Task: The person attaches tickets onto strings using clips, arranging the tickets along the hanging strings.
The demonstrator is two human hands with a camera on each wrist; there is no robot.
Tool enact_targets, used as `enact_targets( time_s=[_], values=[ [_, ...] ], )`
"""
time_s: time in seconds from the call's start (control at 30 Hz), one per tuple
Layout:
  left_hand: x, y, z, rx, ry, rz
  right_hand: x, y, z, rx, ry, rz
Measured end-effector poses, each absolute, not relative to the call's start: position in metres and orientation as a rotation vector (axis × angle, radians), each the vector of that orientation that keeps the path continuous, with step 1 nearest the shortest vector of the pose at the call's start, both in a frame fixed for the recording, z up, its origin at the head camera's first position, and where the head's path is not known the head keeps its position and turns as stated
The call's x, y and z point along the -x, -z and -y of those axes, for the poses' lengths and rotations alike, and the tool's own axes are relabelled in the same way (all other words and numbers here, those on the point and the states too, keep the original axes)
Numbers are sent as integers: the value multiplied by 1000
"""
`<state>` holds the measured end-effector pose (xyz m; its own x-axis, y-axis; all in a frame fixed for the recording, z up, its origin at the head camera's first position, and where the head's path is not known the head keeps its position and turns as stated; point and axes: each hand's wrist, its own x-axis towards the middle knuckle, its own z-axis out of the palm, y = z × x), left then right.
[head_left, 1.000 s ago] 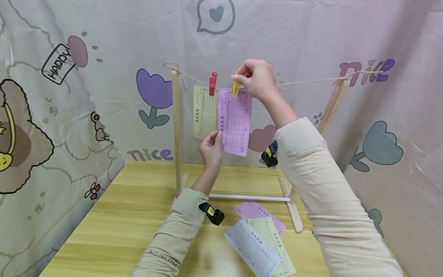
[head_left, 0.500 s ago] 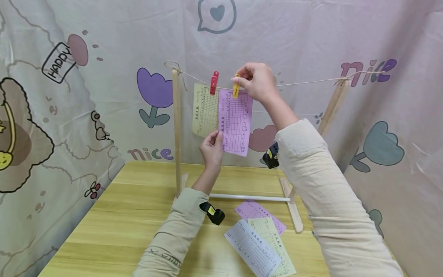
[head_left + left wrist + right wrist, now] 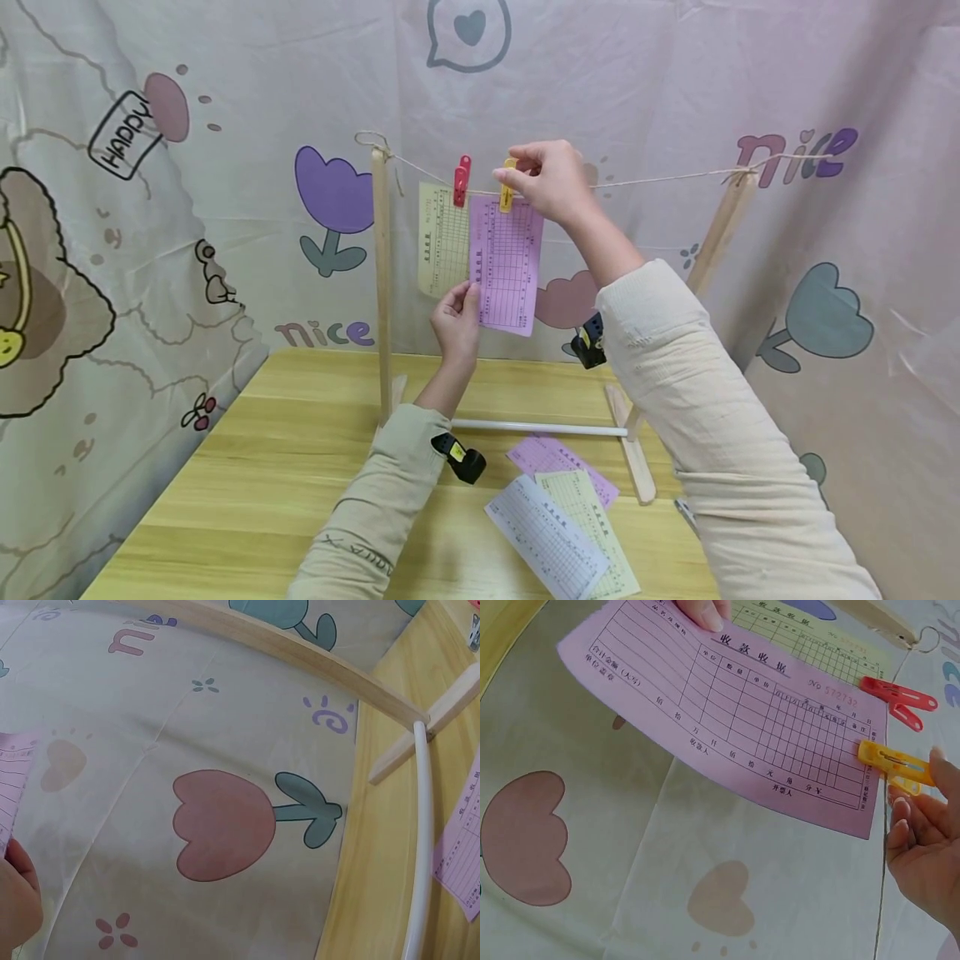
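A pink receipt slip (image 3: 506,267) hangs upright at the string (image 3: 652,178), with a yellow clothespin (image 3: 889,761) on its top edge. My right hand (image 3: 553,179) pinches the clothespin's handles between thumb and fingers. Lower down, my left hand (image 3: 456,329) pinches the slip's lower left edge; in the left wrist view, only part of that hand (image 3: 16,900) shows. To the left hangs a pale yellow receipt slip (image 3: 442,237), held on the string by a red clothespin (image 3: 461,183). The pink slip and my left hand partly cover it.
Two wooden posts (image 3: 382,283) carry the string, joined low down by a white rod (image 3: 540,428). On the wooden table (image 3: 247,483) lie overlapping slips: white (image 3: 547,537), pale yellow (image 3: 600,533) and pink (image 3: 555,458). A printed cloth (image 3: 645,67) hangs behind.
My right hand has shifted slightly down and left with the yellow clothespin. The pink slip sits a little further left. My left hand keeps its grip almost unmoved.
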<state>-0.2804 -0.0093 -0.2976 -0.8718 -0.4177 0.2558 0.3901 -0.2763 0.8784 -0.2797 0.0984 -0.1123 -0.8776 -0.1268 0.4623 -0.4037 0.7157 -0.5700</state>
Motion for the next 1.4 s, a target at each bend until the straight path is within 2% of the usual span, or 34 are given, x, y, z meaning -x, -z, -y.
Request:
enact_targets(
  time_s=[0.57, 0.87, 1.0, 1.4],
  values=[
    [287, 312, 11, -118, 2183, 1542, 280, 125, -102, -449, -987, 2413],
    [285, 333, 15, -202, 2200, 1521, 275, 135, -107, -494, -999, 2201],
    [279, 347, 18, -239, 2215, 1522, 268, 143, -109, -525, -1084, 2069],
    [261, 377, 31, -138, 2115, 1705, 239, 165, -122, -579, -1138, 1887]
  ],
)
